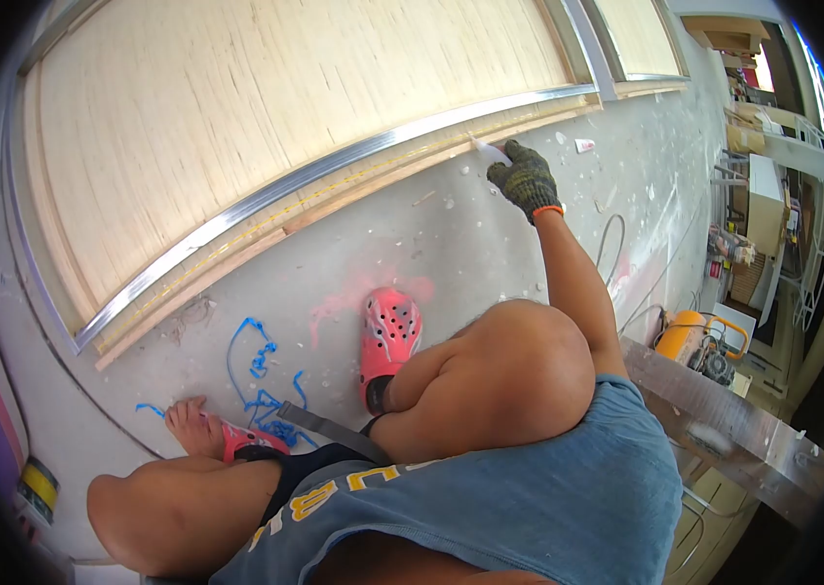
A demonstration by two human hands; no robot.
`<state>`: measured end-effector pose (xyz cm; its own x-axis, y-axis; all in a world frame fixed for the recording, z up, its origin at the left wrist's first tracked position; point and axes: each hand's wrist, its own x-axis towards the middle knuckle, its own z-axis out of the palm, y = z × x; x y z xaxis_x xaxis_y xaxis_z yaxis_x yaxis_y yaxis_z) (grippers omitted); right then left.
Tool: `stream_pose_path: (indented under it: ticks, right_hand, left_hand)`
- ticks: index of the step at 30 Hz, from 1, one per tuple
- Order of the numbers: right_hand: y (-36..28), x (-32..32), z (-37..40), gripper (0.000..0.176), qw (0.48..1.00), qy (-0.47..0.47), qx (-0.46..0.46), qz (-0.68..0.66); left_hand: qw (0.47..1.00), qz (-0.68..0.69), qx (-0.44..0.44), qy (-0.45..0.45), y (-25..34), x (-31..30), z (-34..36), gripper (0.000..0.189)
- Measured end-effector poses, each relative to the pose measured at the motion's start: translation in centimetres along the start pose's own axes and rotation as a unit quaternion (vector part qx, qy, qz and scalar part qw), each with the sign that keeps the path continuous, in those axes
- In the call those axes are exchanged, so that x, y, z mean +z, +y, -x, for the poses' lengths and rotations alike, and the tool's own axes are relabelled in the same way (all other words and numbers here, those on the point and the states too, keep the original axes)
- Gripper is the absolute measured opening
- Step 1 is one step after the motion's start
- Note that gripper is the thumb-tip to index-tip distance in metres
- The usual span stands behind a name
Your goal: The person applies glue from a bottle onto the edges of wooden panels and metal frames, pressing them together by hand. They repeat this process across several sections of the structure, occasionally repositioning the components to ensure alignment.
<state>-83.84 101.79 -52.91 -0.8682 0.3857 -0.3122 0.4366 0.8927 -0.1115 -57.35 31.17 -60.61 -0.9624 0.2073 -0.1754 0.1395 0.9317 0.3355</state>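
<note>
In a dark knit glove with an orange cuff, my right hand (529,180) is closed around a small white squeeze bottle (491,151) with a pointed nozzle. The nozzle tip meets the wooden strip (373,188) along the lower edge of a framed plywood panel (295,97). A shiny metal edge (334,134) runs beside that strip, with a thin yellow line between them. My bare left hand (195,429) rests near the toe of a pink clog (244,441), fingers apart and partly hidden by my knee. Whatever lies under its palm is hidden.
Tangled blue strapping (261,402) lies on the concrete floor near my feet. A small white-and-red tube (584,145) sits past my right hand. To the right are an orange compressor (683,336) and a metal beam (724,414). A tape roll (38,487) stands lower left.
</note>
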Motion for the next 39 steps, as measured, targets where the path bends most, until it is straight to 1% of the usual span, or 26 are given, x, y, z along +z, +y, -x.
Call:
stream_pose_path:
  ticks: [2, 9, 11, 15, 17, 18, 21, 23, 24, 27, 29, 33, 35, 39]
  right_hand:
    - [-0.3, -0.4, -0.3, 0.055, 0.999, -0.033, 0.021, 0.025]
    - [-1.2, -1.1, -0.1, 0.051, 1.0, -0.02, 0.006, 0.019]
    - [-1.7, -1.7, 0.0, 0.05, 0.998, -0.048, 0.021, 0.02]
    - [-1.4, -1.4, -0.2, 0.05, 0.998, -0.052, 0.024, 0.021]
    - [-0.9, -0.9, -0.3, 0.049, 0.998, -0.008, -0.028, 0.052]
    - [-0.9, -0.9, -0.3, 0.049, 0.998, -0.008, -0.027, 0.051]
    - [-0.9, -1.1, -0.3, 0.049, 0.998, -0.026, -0.015, 0.053]
    - [-0.7, -1.1, -0.2, 0.048, 0.999, -0.038, 0.022, -0.008]
    - [-0.5, -1.0, -0.3, 0.048, 0.999, -0.037, 0.022, -0.009]
    - [0.8, -1.1, -0.6, 0.047, 0.999, -0.009, 0.042, -0.025]
    - [1.8, -1.4, -0.9, 0.047, 0.993, 0.013, 0.079, -0.081]
    - [3.8, -2.6, -1.7, 0.048, 0.991, 0.027, 0.1, -0.089]
    - [5.0, -2.7, -2.3, 0.048, 0.991, 0.039, 0.112, -0.055]
    - [7.1, -2.9, -3.7, 0.049, 0.991, 0.043, 0.123, -0.037]
  left_hand:
    - [1.0, 0.0, -0.005, -0.007, 0.1, 0.0, 0.0, 0.035]
    - [1.0, -0.002, -0.011, -0.007, 0.3, -0.2, -0.1, 0.035]
    - [1.0, -0.004, -0.015, -0.011, 0.2, -0.1, 0.0, 0.035]
    - [1.0, -0.006, -0.013, -0.009, 0.1, 0.0, 0.0, 0.035]
    - [1.0, -0.004, -0.008, -0.002, 0.1, 0.0, 0.0, 0.036]
    - [1.0, -0.004, -0.007, -0.002, 0.2, -0.1, -0.1, 0.036]
    - [1.0, -0.004, -0.004, 0.0, 0.2, -0.1, -0.1, 0.036]
    - [1.0, -0.009, -0.008, -0.01, 0.1, -0.1, 0.0, 0.036]
    - [1.0, -0.009, -0.007, -0.009, 0.0, 0.1, 0.1, 0.036]
    - [1.0, -0.011, -0.013, -0.012, -0.2, 0.4, 0.2, 0.035]
    - [1.0, -0.009, -0.004, 0.001, -0.1, 0.3, 0.1, 0.035]
    - [1.0, -0.014, -0.005, -0.002, -0.1, 0.3, 0.1, 0.035]
    - [1.0, -0.014, -0.005, -0.002, -0.4, 0.6, 0.3, 0.034]
    - [1.0, -0.012, -0.007, 0.005, -0.8, 1.1, 0.5, 0.036]
